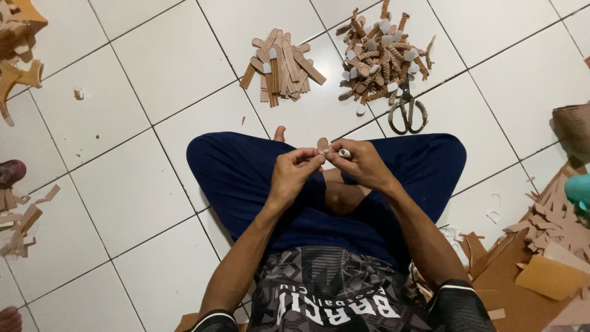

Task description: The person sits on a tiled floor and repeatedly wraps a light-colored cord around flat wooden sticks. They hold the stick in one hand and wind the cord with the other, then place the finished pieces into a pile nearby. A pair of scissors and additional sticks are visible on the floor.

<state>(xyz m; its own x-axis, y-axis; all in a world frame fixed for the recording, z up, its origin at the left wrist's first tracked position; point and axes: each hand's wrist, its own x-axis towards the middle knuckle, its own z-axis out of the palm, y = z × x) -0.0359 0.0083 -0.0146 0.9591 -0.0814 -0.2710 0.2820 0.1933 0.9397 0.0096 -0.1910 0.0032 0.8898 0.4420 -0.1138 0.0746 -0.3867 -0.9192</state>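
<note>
Closest to the camera is a dark patterned shirt (332, 289), then 2 bare forearms reaching out over crossed legs in dark blue trousers (246, 178). Both hands meet above the knees. Left hand (294, 174) has its fingertips pressed together, pinching the lower end of a small tan strap piece (322, 146) that sticks up with a rounded tip. Right hand (362, 165) is curled, thumb and forefinger pinched on the same piece from the other side, and a small white cylinder-like bit (345, 153) pokes out of that grip; can't tell what it actually is.

Further out on the white tiled floor (153, 74) sit 2 piles, near each other but apart: flat tan strips (281, 66) straight ahead, and just right of those a heap of braided-looking strap pieces with pale tips (384, 52). Metal scissors (407, 109) lie shut, touching the near edge of that second heap. Brown sheet offcuts (541, 270) are stacked by the right leg, with more scraps (18, 215) along the left edge.
</note>
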